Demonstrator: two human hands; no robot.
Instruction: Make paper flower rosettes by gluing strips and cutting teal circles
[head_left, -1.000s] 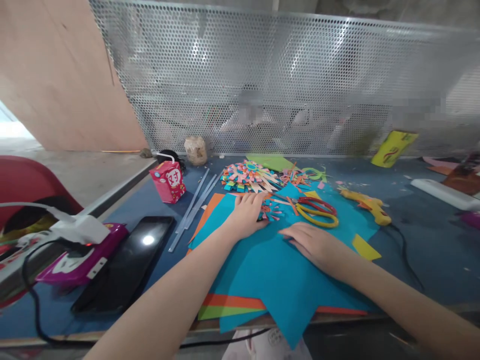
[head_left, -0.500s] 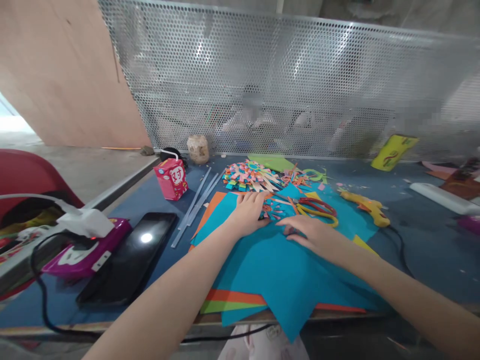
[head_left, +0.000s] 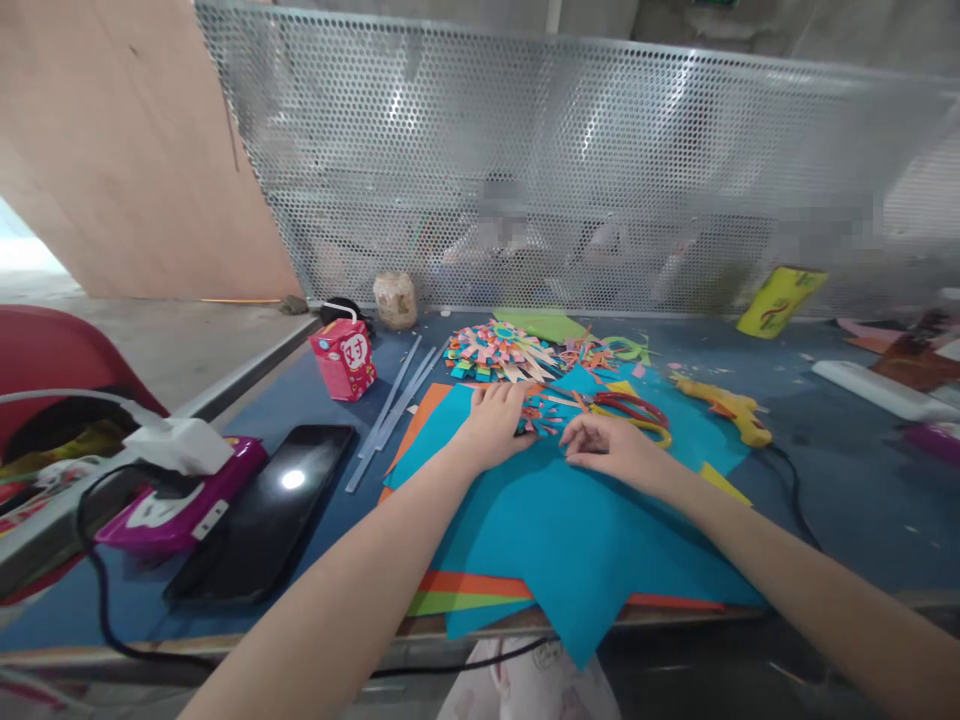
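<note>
Fringed paper under the left hand, larger layered bundle already assembled

Left hand (head_left: pixel 496 428) lay palm down, fingers close together, over the near side of a small fringed paper piece (head_left: pixel 550 420). Whether it pinched or merely steadied the piece could not be told. Right hand (head_left: pixel 611 450) was just to the right, fingers curled inward with the thumb near their tips; any small item between them could not be made out.

The small piece lay on the blue paper (head_left: pixel 540 530), with orange and green sheets showing beneath. Behind it sat a multicoloured layered bundle (head_left: pixel 499 348), its strips fanned outward, and next to that a heap of thin strips (head_left: pixel 589 353).

Progress, as judged: cutting and layering looked well advanced in the bundle. The small piece was fringed, but its completeness could not be judged, being partly covered. The broad blue sheet showed no fringing in its visible part. The two pieces lay apart, not joined.

Tools: scissors (head_left: pixel 663 437) rested on the paper, partly behind the right hand; glue gun (head_left: pixel 731 408) lay unheld at right; clear sticks (head_left: pixel 364 470) lay at left.
</note>
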